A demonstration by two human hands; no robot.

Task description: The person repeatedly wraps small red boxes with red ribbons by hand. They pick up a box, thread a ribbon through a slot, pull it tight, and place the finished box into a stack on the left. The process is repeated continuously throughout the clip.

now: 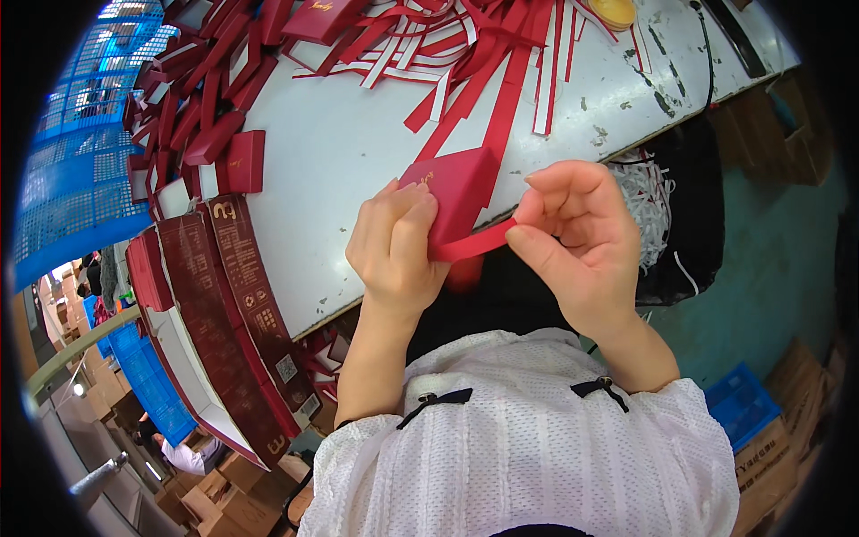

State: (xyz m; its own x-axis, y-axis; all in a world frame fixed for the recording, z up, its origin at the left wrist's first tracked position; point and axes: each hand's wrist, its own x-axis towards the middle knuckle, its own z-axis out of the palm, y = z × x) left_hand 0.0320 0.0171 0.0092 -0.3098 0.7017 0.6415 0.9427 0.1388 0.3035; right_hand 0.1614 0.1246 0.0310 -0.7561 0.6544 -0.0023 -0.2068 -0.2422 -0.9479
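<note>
My left hand (394,234) is wrapped round a small dark red box (458,183) with gold lettering on its top, held at the table's near edge. A red strip (474,243) runs from the box's near side to my right hand (582,237). Thumb and index finger of that hand pinch the strip's end, while the other fingers curl above it. Behind the box, red strips with white backing (501,112) stretch back over the table to a tangled pile. The box's underside and my left fingertips are hidden.
Many red boxes (210,134) are heaped at the far left of the white table (295,179). A dark red carton (237,331) stands at the left edge. To the right hangs a black bag (702,215) with white strip scraps (646,206). A yellow roll (612,12) lies at the back.
</note>
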